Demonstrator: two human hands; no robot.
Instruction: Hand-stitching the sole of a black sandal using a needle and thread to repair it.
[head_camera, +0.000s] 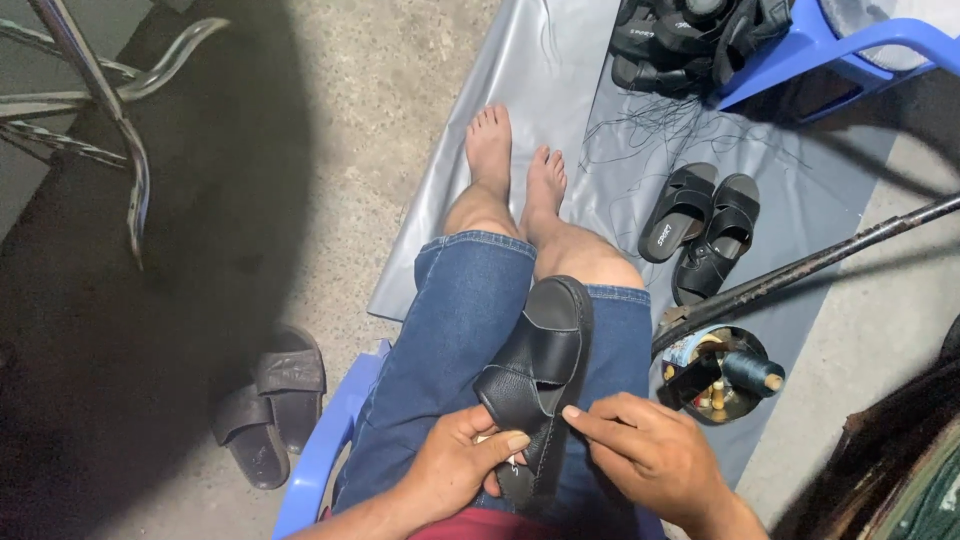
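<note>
Head view, looking down at a seated person's lap. Largest item: grey plastic sheet (560, 120) spread on the concrete floor, running from centre to far right, with loose dark threads (665, 125) scattered on it. Person sits on a blue plastic chair (320, 460), legs in denim shorts, bare feet resting on the sheet at far centre. Second blue chair (850, 45) at far right carries a pile of black sandals (690, 40). Metal frame (100, 100) stands at far left; a dark metal bar (800, 265) crosses the right side diagonally. Pair of black sandals (700, 230) lies on the sheet, right of the legs. Pair of brown sandals (270, 405) sits on bare floor, near left, just beside the chair. Black leather sandal (540, 370) rests lengthwise on the right thigh, toe pointing far, heel end near. Left hand (455, 470) grips the sandal's near end, fingers curled under the sole, thumb pressed on top. Right hand (645, 455) touches the sandal's near right edge, index finger and thumb pinched together at the rim, other fingers loosely curled; whether a needle is held cannot be told. Small round tin (715, 375) near right holds a dark thread spool (755, 372) and small tools.
</note>
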